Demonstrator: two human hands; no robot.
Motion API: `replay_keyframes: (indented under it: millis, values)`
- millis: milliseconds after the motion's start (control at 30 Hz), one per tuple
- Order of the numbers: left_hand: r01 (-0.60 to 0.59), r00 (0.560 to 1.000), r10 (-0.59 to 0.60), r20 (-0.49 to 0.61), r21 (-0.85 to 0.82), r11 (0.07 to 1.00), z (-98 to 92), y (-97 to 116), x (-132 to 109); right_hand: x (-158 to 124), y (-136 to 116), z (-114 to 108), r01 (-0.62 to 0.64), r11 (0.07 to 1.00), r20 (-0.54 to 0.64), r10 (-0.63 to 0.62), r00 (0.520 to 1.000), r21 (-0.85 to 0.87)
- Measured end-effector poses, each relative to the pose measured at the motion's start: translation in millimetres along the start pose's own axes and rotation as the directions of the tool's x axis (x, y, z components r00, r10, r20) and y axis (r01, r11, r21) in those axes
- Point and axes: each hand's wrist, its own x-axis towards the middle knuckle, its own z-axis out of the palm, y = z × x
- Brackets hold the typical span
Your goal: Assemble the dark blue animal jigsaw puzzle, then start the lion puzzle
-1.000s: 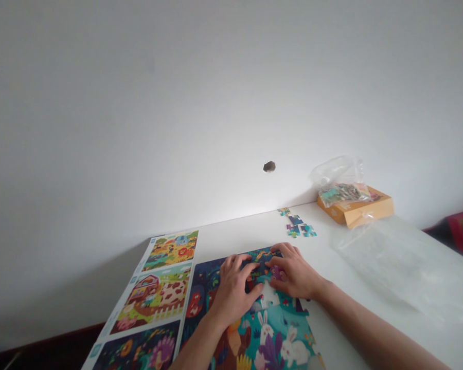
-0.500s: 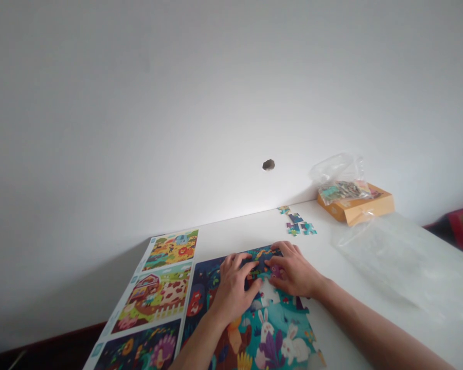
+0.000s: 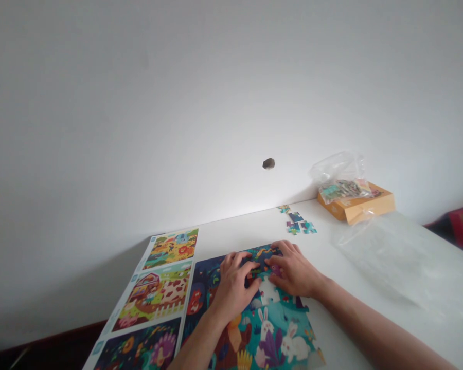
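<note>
- Head view: the puzzle lies on the counter at 6 o'clock.
- Left hand and right hand rest on it, fingers half-spread, gripping nothing visible.
- Uneven pressure could lift seams around the white gap.
- Overreaching could scatter loose pieces toward 1 o'clock.

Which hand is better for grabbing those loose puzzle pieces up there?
Probably the right hand: it's on the right side of the puzzle, nearer those loose pieces. The left hand is farther away.
</note>
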Motion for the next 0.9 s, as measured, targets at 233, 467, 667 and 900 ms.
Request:
replay_keyframes:
  millis: [233,467,667,900]
  values:
    - [-0.009,1.0,0.009,-0.003,-0.004,1.0,-0.9,2,0,0,-4,-3,0.109,0.991,-0.088,-0.102,0.991,0.078]
    - [-0.006,1.0,0.006,-0.001,0.003,1.0,-1.1,2,0,2,7,-2,0.103,0.994,-0.111,-0.099,0.989,0.024]
    - [-0.018,1.0,0.018,-0.019,-0.002,1.0,-0.8,1,-1,4,67,-9,-0.524,0.833,-0.349,0.444,0.825,-0.179]
    - [-0.019,1.0,0.019,-0.011,-0.002,1.0,-1.8,1,-1,6,104,-7,-0.586,0.774,-0.222,0.544,0.809,-0.24]
